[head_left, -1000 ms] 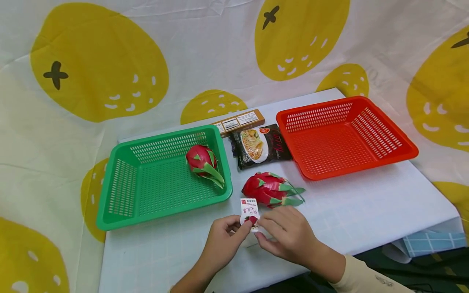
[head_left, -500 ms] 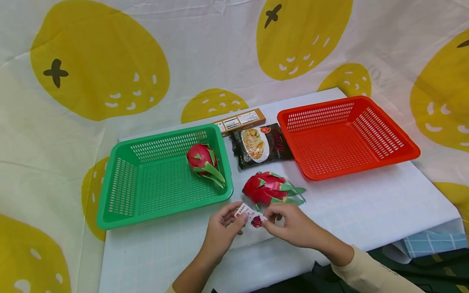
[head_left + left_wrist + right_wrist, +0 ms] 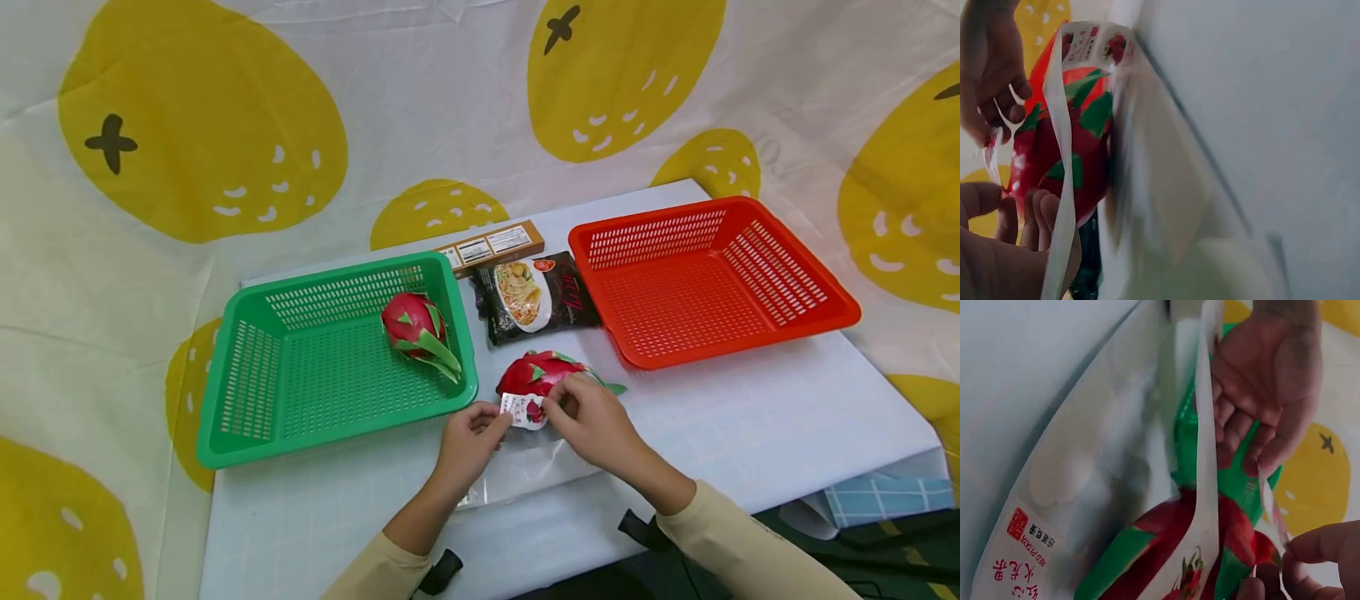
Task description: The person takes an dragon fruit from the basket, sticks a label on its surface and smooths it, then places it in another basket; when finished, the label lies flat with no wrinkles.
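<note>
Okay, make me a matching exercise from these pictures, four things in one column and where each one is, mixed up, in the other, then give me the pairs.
Things
1. printed label
2. noodle packet
3. green basket
4. red basket

Places or states
A. has a dragon fruit inside
B. farthest right of the four in the head view
C. held by the left hand and right hand
D. lying between the two baskets

Pairs
1-C, 2-D, 3-A, 4-B

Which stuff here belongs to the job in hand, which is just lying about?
In use: label, pinched by left hand and right hand; probably the tabletop dragon fruit, clear plastic.
Apparently lying about: noodle packet, brown box, red basket, green basket, basketed dragon fruit.
</note>
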A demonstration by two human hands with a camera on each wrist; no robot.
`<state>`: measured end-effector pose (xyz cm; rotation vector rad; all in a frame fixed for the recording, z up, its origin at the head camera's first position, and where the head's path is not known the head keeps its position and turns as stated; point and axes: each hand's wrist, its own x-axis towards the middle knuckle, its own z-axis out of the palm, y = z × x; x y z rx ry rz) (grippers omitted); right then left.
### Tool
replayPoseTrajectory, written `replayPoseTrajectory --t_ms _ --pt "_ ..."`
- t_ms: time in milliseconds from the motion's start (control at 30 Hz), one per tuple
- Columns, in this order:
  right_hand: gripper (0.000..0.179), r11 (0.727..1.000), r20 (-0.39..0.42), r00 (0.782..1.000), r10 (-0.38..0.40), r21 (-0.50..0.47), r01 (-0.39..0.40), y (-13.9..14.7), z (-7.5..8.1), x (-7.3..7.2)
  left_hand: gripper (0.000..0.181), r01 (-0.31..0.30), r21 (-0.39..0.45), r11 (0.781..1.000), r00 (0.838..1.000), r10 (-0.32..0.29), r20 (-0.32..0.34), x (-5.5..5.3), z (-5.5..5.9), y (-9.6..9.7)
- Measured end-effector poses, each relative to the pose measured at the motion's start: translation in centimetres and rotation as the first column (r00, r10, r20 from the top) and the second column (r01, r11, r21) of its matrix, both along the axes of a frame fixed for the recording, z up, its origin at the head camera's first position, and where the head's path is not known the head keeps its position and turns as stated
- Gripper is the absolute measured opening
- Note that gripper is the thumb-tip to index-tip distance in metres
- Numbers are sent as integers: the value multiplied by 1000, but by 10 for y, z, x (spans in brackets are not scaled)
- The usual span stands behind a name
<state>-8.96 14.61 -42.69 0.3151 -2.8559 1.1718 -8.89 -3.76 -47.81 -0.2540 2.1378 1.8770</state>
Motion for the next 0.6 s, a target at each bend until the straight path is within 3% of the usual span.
replayPoseTrajectory --t_ms 233,600 --pt "13 998 -39 998 -51 41 53 -4 -1 -10 30 -38 60 997 994 32 100 -7 -11 5" --pt "15 983 -142 988 -55 164 78 -11 -3 -15 24 -58 114 992 992 45 117 -17 -22 8"
